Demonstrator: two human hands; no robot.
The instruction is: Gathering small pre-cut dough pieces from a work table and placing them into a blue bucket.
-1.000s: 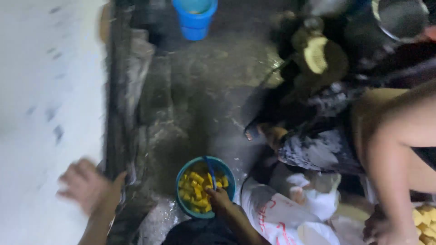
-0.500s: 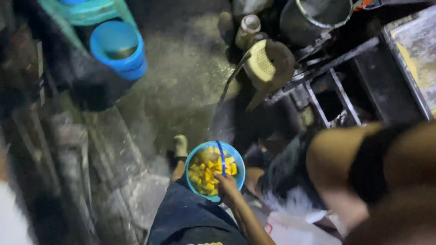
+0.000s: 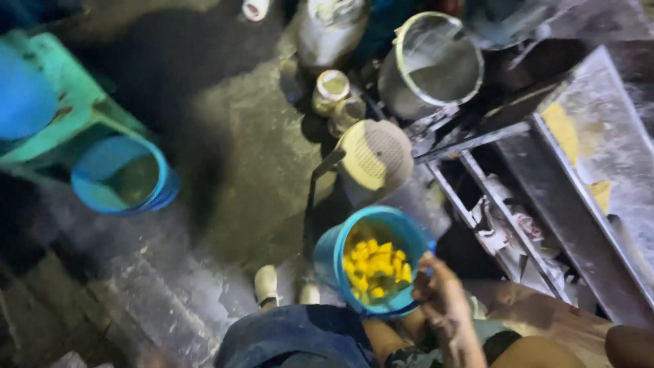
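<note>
Scanning left to right from the fingers: far left, a green plastic stool with a blue tub on it, then a blue bucket on the wet concrete floor, well apart from the hand, upright and open-topped.

Just left of the fingers and lower, two pale sandal tips on the floor.

Blue bowl of yellow cut pieces sits touching the fingers on their left. Right hand is clamped on the near-right rim, bowl lifted off the floor and slightly tilted, likely gripped at the rim to keep the hand out of the food. Motion blur, so exact finger wrap is unclear.

Above the fingers: a cream perforated skimmer with a dark handle, two small lidded jars, and a steel pot.

Right of the fingers: a metal rack, dusty and yellow-stained.

Left hand not visible.
</note>
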